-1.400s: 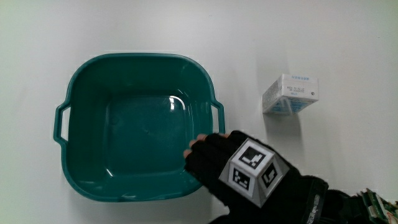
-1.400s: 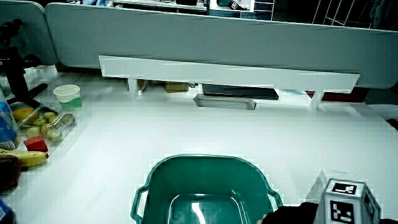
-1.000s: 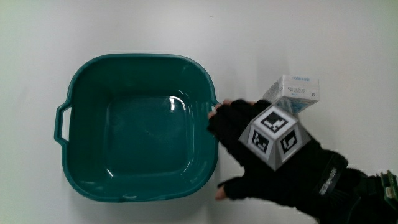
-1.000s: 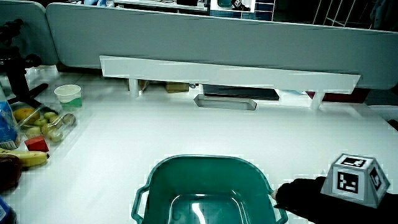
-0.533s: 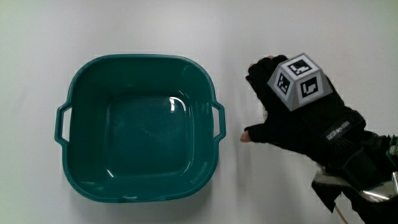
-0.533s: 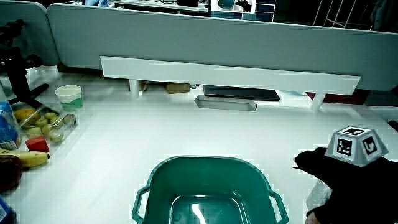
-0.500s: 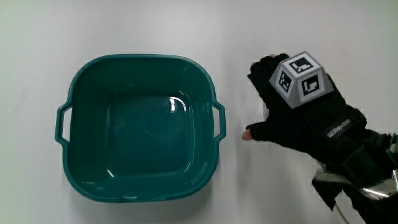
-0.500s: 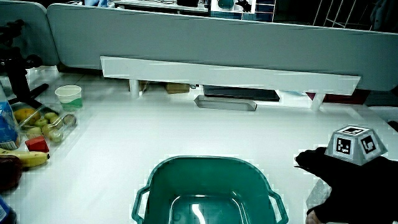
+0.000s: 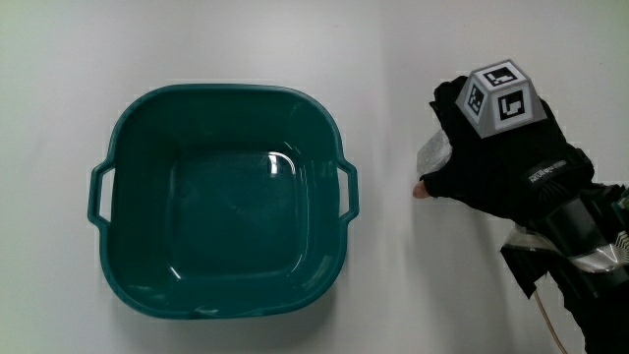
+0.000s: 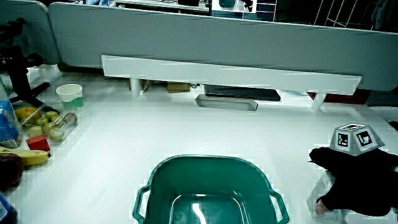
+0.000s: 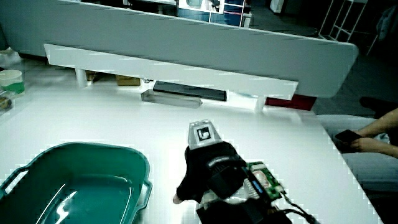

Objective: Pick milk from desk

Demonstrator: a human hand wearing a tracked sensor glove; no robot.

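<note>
Covering the milk carton [image 9: 433,152], the hand [image 9: 499,157] curls its fingers around it on the white table [image 9: 197,49]. Beside the grasp sits a green basin [image 9: 218,203], holding nothing.

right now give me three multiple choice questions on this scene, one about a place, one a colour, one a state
1. Where is the black-gloved hand?
A. inside the basin
B. over the small white milk carton, beside the basin
C. on the green-banded paper cup

2. What colour is the square plastic basin?
A. teal green
B. red
C. yellow

3. What does the basin hold?
A. the carton
B. fruit
C. nothing

Answers: 1 B, the hand covers the carton next to the basin's handle. 2 A, its walls and floor are teal green. 3 C, its floor is bare.
</note>
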